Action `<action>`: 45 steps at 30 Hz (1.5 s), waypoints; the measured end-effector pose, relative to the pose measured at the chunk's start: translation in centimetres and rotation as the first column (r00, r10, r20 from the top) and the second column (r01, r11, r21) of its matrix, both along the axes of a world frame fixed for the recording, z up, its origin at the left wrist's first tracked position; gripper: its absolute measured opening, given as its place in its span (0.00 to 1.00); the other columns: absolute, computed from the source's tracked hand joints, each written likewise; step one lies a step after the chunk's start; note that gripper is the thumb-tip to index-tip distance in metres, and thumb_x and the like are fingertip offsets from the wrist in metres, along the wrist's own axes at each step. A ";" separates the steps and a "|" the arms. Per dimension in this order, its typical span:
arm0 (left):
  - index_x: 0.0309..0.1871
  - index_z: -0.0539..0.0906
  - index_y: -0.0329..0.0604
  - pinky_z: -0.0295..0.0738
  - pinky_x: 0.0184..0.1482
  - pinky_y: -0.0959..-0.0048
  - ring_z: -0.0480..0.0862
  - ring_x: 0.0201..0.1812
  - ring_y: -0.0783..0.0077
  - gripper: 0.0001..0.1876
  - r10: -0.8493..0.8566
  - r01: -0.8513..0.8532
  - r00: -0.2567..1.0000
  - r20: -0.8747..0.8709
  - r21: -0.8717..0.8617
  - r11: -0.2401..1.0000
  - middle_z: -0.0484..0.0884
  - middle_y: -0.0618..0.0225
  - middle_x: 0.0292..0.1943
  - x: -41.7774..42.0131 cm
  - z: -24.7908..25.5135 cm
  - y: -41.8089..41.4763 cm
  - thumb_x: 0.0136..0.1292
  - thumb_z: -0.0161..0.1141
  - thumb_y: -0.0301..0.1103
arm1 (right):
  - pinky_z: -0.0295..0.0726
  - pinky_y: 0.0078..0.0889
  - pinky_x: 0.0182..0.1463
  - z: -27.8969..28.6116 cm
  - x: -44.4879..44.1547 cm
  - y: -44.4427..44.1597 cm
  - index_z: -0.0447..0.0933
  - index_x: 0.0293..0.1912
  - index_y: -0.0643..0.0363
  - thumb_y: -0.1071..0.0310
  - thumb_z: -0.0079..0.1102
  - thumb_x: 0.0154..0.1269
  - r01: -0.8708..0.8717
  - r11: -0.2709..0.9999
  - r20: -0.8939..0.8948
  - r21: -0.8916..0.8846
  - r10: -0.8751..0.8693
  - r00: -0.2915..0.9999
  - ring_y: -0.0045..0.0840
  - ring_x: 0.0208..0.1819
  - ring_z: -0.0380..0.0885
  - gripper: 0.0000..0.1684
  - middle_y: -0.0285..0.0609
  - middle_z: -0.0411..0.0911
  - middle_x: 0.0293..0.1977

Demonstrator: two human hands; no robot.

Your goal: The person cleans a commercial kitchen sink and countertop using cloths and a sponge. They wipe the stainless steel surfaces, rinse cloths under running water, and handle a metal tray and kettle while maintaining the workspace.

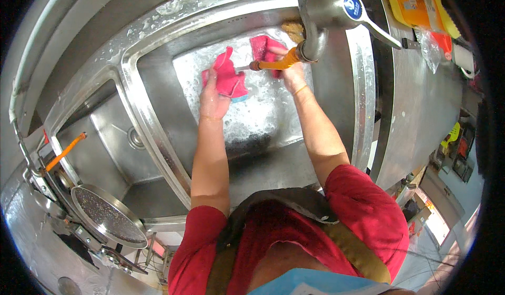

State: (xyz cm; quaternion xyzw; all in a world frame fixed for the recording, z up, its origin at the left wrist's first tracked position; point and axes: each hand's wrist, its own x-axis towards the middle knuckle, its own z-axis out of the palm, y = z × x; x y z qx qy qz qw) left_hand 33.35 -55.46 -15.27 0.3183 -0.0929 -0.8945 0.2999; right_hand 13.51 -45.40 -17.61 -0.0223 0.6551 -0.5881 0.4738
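Above the foamy water in a stainless steel sink basin, my left hand grips a wet pink cloth. A small blue item shows just under that cloth; what it is cannot be made out. To the right, my right hand holds another bunched piece of pink cloth. Whether the two pink pieces join is unclear. Across the right hand's fingers, in front of them, runs an orange hose fixed to the spout of a metal faucet. Water comes from its end, beside the left cloth.
A second steel basin with a drain lies left; a round metal-rimmed strainer leans at its near corner. Another orange hose hangs there. A tan object sits behind the spout. Right stands a steel counter bearing a yellow-orange container.
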 end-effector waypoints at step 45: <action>0.53 0.75 0.40 0.76 0.49 0.67 0.81 0.45 0.69 0.17 -0.208 0.208 0.964 0.165 0.019 0.978 0.81 0.63 0.45 -1.5 -5.9 0.4 0.66 0.56 0.39 | 0.75 0.29 0.49 -2.6 6.1 0.2 0.78 0.46 0.61 0.74 0.55 0.59 -0.217 0.970 -0.598 0.110 0.238 0.765 0.24 0.46 0.76 0.14 0.40 0.79 0.42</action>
